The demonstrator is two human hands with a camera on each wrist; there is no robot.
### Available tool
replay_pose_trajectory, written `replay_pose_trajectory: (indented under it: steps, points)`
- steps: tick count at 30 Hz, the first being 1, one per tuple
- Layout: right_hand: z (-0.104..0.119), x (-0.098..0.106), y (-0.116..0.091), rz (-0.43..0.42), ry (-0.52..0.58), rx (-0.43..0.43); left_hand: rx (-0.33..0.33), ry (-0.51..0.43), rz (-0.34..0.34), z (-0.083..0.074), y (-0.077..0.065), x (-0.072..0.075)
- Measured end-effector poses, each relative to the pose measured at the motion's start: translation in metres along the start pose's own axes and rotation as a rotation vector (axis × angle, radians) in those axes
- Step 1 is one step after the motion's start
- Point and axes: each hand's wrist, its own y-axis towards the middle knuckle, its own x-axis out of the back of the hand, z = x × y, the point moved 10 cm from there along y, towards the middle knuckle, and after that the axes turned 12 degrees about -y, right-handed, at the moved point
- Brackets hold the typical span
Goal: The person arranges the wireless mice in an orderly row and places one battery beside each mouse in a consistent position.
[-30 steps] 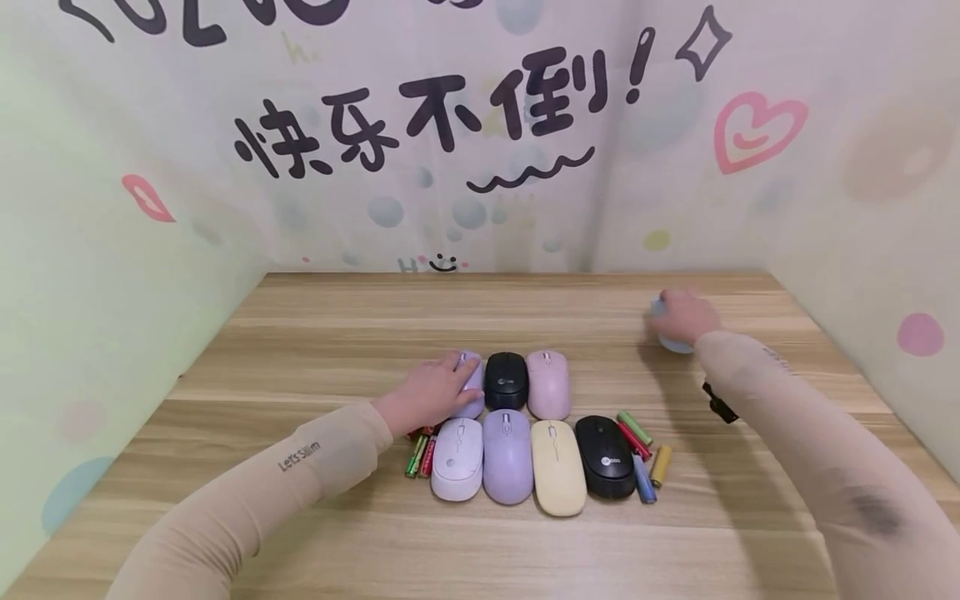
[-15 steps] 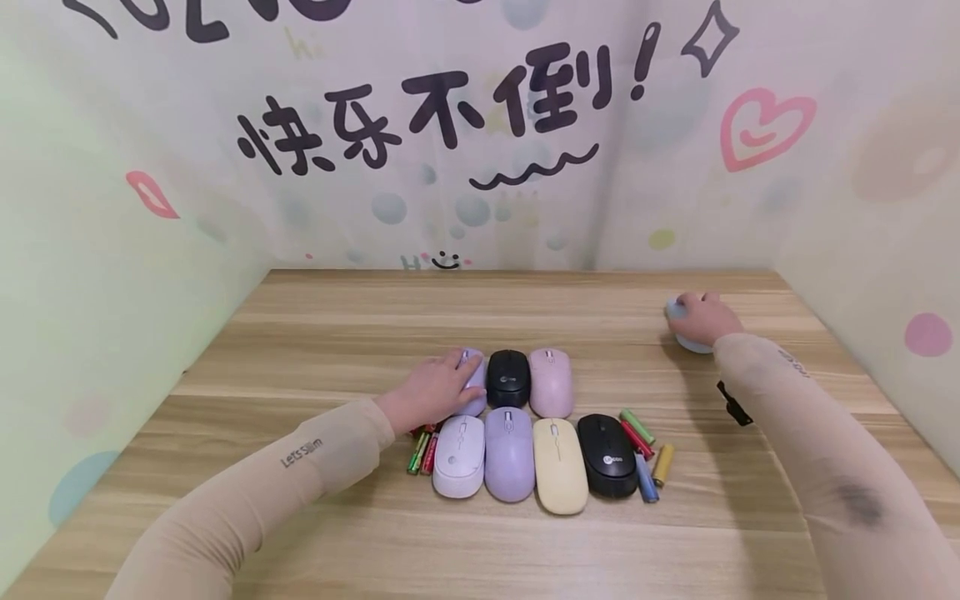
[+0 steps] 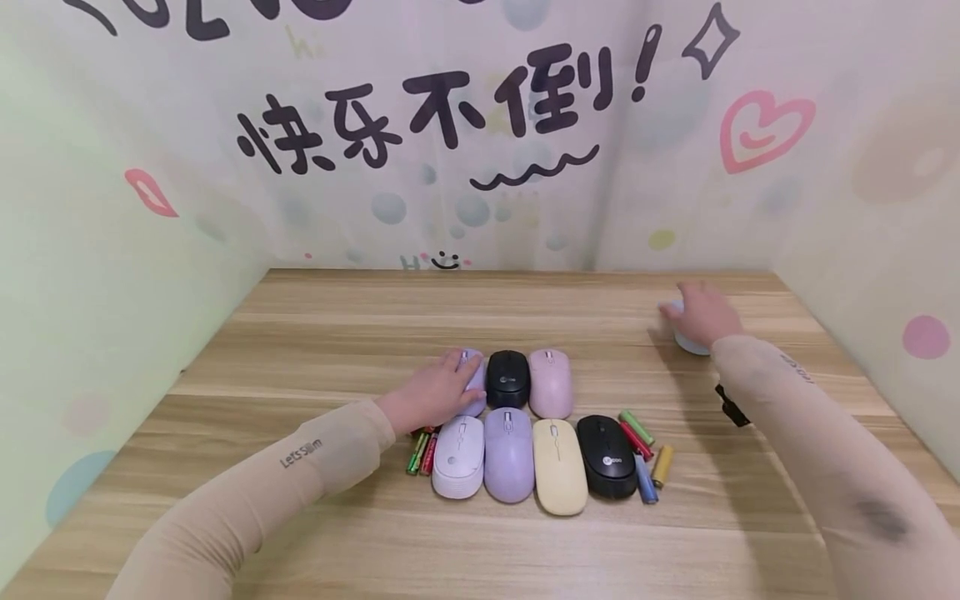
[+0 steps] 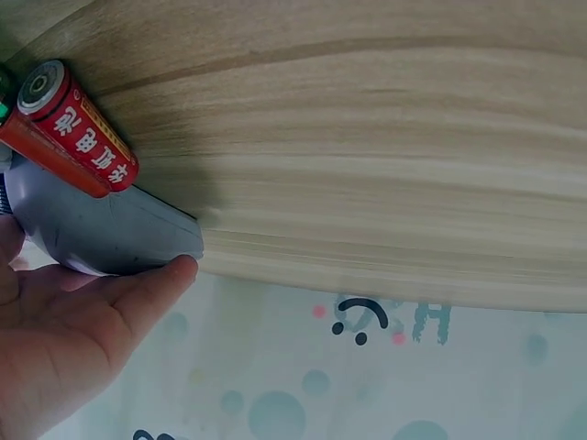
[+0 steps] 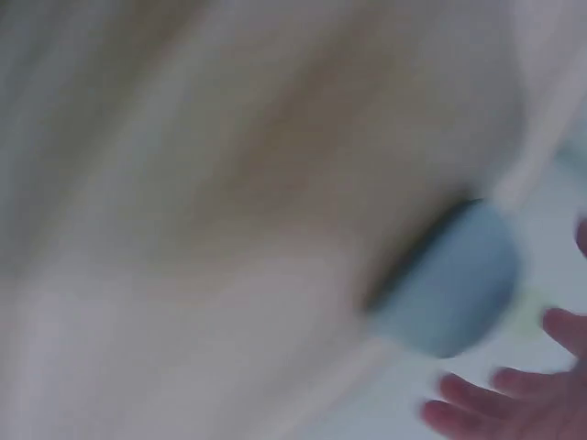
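My left hand (image 3: 427,392) rests on a lavender computer mouse (image 3: 472,401) at the left end of the back row, its fingers lying over the top. In the left wrist view the fingers stretch along that mouse (image 4: 101,225), which looks grey there. At the far right, my right hand (image 3: 707,315) hovers close over a light blue mouse (image 3: 692,344). Its fingers are spread, and in the right wrist view they stand apart from the blue mouse (image 5: 459,284). A black mouse (image 3: 507,379) and a pink mouse (image 3: 551,385) continue the back row.
In front lie a white mouse (image 3: 458,458), a purple mouse (image 3: 509,454), a cream mouse (image 3: 560,467) and another black mouse (image 3: 607,458), side by side. Several coloured batteries lie at both ends, including a yellow battery (image 3: 662,466) and a red battery (image 4: 83,128). A printed cloth (image 3: 450,208) backs the wooden table.
My right hand carried the light blue mouse slightly right, then let go of it and spread its fingers. The left hand has stayed on the lavender mouse.
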Motion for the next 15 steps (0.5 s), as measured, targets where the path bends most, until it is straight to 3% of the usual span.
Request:
replay_pose_trajectory:
  steps: [3, 6, 10, 15]
  points:
    - [0.045, 0.030, -0.005, -0.095, 0.013, 0.074, 0.005, -0.017, 0.005, 0.001, -0.001, 0.000]
    - [0.098, 0.043, -0.018, -0.071, 0.047, 0.158, 0.005, -0.023, -0.002, 0.001, -0.001, 0.000]
    - [0.153, 0.029, -0.037, 0.024, 0.072, 0.235, 0.002, -0.019, 0.005, 0.000, -0.001, 0.000]
    - [0.189, -0.005, -0.049, 0.068, 0.006, 0.302, 0.000, -0.028, 0.008, -0.001, 0.000, -0.002]
